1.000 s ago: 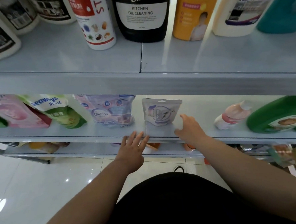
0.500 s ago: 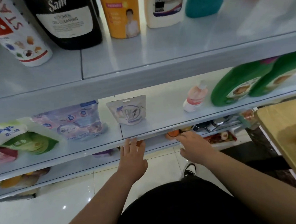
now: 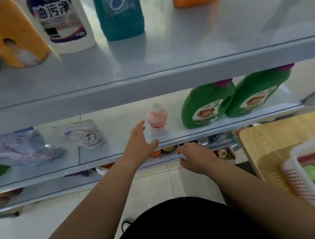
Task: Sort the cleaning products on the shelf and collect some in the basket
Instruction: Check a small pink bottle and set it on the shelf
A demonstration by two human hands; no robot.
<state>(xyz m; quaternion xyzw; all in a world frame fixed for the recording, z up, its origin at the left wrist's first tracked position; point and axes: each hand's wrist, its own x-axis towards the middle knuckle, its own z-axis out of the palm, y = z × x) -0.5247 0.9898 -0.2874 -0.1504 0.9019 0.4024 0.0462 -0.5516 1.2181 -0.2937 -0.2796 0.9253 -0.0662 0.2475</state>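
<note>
Fingers [image 3: 138,128] (left hand [image 3: 136,145], spread) hover beside pink bottle [image 3: 157,122] at shelf edge [image 3: 227,127].

The left hand [image 3: 138,144] and right hand [image 3: 196,159] are bare, as are both forearms as far as they show. A plain black garment [image 3: 187,222] covers the body at the bottom edge. Just left of it peeks part of a dark laced shoe [image 3: 125,225].
</note>
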